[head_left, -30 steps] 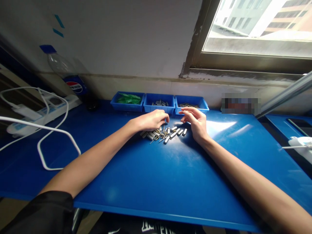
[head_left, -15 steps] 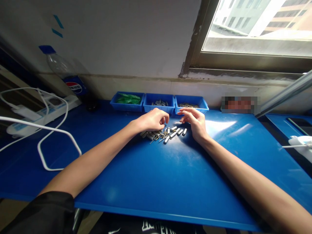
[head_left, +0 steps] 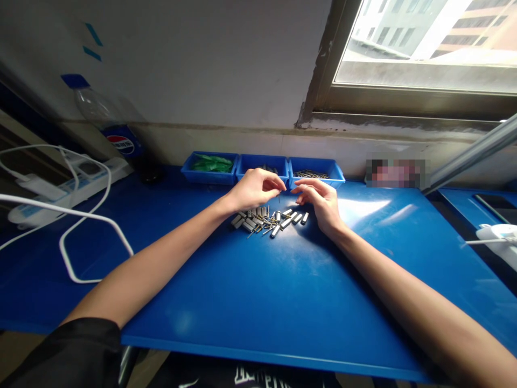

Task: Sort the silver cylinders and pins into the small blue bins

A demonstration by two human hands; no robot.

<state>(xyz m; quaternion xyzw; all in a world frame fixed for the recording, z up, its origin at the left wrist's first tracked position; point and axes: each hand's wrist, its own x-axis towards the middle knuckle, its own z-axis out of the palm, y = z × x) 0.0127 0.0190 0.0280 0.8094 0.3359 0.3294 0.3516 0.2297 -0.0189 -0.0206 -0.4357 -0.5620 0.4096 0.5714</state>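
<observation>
A heap of small grey metal cylinders and thin brass pins [head_left: 266, 221] lies on the blue table [head_left: 258, 291]. My left hand [head_left: 254, 189] hovers just above the heap's far side, fingers pinched on a thin pin that hangs from the fingertips. My right hand [head_left: 319, 202] is close beside it to the right, fingers curled with thumb and forefinger nearly together; whether they hold anything is hidden. The two sets of fingertips are a small gap apart.
Three blue bins stand against the wall: one with green pieces [head_left: 210, 164], a middle one [head_left: 262, 164] with grey parts, one with thin dark pins [head_left: 317, 171]. A Pepsi bottle [head_left: 109, 126], a power strip [head_left: 68, 186] and white cables [head_left: 81, 237] are at left.
My left hand has risen from the heap with a pin pinched in its fingers and moved toward my right hand, which has shifted slightly left.
</observation>
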